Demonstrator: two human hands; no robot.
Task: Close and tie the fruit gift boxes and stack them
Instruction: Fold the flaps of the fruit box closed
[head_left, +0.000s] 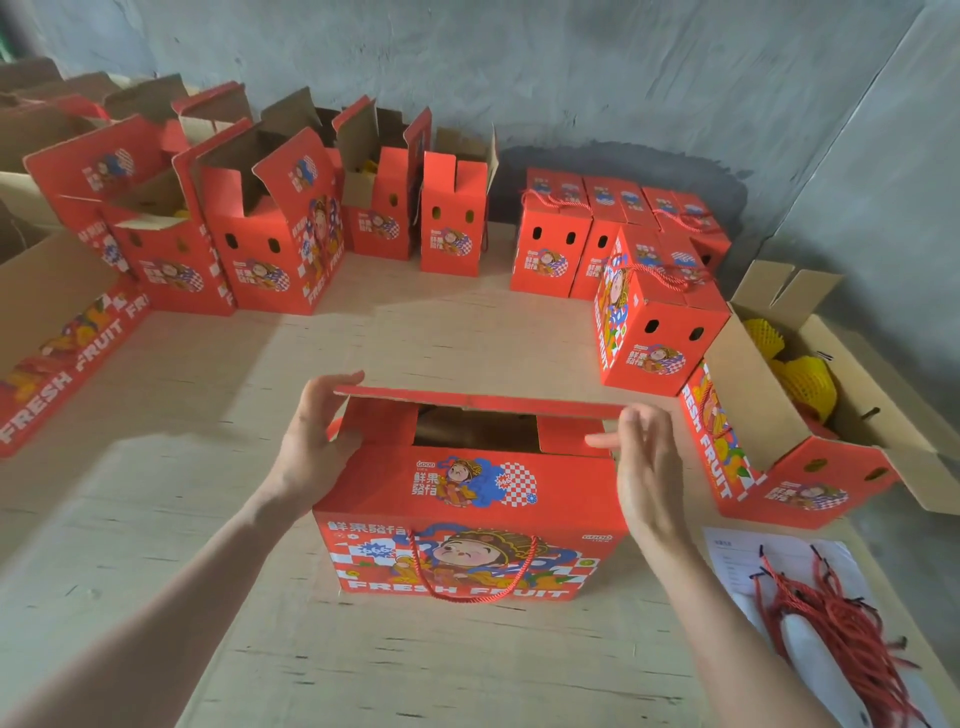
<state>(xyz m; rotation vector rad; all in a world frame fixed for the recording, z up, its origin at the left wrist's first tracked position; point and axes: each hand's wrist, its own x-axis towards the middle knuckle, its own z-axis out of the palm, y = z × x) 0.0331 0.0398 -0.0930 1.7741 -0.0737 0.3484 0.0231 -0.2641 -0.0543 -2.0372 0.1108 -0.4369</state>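
A red fruit gift box (467, 525) with a cartoon figure and "FRESH FRUIT" print stands on the wooden table in front of me. A red rope handle (470, 577) hangs down its front face. The far top flap (478, 401) is partly lowered over the opening, and a dark gap shows under it. My left hand (311, 431) holds the flap's left end, thumb on the box's corner. My right hand (644, 467) touches the flap's right end with straight fingers.
Several open red boxes (270, 234) stand at the back left, several closed ones with rope handles (660, 332) at the back right. An open box with yellow foam-netted fruit (795, 379) lies at right. Red ropes (831, 618) lie on white paper near the right edge.
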